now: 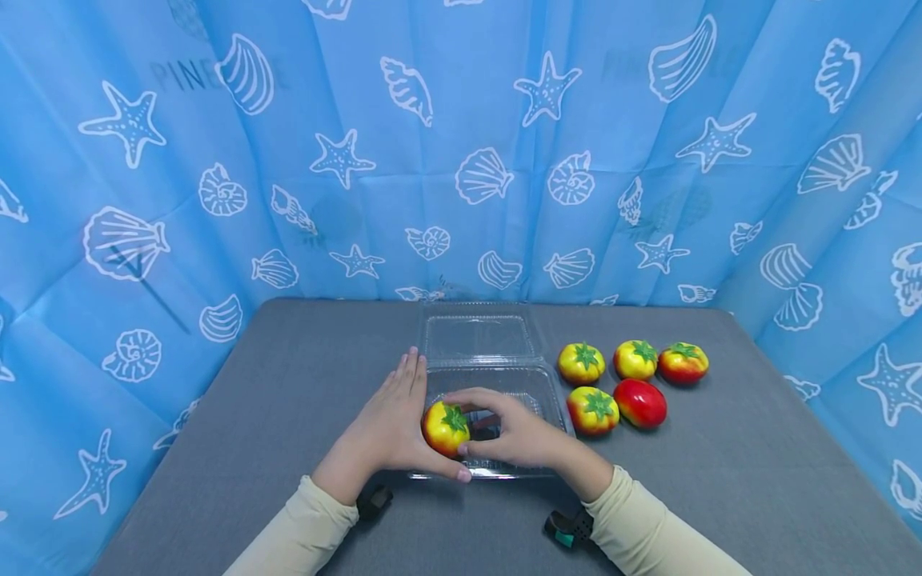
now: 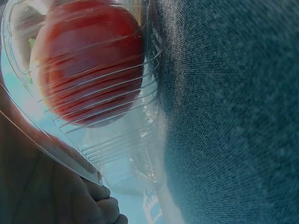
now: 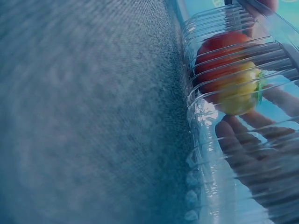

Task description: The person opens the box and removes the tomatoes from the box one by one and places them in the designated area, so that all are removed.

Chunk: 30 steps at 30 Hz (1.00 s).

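Note:
A clear plastic clamshell container (image 1: 497, 474) lies with its lid (image 1: 477, 338) folded back. In its left part sits a red-and-yellow toy tomato (image 1: 444, 430) with a green star-shaped calyx; the left wrist view shows its red side through the ribbed wall. My right hand (image 1: 507, 432) reaches into the container, its curved fingers and thumb holding the tomato from the right. My left hand (image 1: 392, 432) rests along the container's left side, fingers straight and pointing away, thumb stretched along the front rim. Through the plastic, the right wrist view shows the tomato (image 3: 229, 74) at my fingertips.
Right of the container stand several more toy tomatoes, among them a yellow one (image 1: 580, 364), a yellow-red one (image 1: 592, 410) and a red one (image 1: 640, 403) on its side. All rest on a grey cloth-covered table (image 1: 720, 464). A blue shell-patterned curtain (image 1: 461, 224) hangs behind and at both sides.

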Each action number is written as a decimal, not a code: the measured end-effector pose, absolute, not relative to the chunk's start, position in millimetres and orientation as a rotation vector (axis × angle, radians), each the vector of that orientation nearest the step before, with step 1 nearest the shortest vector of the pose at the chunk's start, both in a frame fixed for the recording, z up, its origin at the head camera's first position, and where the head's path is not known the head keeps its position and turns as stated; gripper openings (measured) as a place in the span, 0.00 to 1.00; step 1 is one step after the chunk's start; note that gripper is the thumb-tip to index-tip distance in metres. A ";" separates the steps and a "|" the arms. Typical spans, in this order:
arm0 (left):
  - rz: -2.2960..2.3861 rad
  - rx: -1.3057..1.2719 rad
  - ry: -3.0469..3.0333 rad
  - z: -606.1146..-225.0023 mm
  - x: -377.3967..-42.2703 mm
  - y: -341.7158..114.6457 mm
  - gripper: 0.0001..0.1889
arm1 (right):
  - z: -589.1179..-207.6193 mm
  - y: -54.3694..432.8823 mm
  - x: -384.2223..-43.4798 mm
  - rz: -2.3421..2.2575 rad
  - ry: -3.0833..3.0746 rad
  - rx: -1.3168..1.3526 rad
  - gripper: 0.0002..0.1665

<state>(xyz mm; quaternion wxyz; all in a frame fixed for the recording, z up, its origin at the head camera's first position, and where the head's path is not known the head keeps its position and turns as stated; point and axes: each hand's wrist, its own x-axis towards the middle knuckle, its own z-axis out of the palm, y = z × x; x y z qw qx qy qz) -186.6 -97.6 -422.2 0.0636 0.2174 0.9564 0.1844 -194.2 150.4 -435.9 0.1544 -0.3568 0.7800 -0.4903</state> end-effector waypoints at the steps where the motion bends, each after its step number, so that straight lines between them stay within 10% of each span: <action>1: 0.555 0.658 2.890 -421.7 -186.5 -97.7 0.83 | -435.5 150.2 -194.2 -1.399 2.234 -1.025 0.36; 30: 0.571 0.657 2.887 -422.0 -186.4 -97.6 0.83 | -419.7 154.2 -188.9 -1.443 2.378 -0.918 0.35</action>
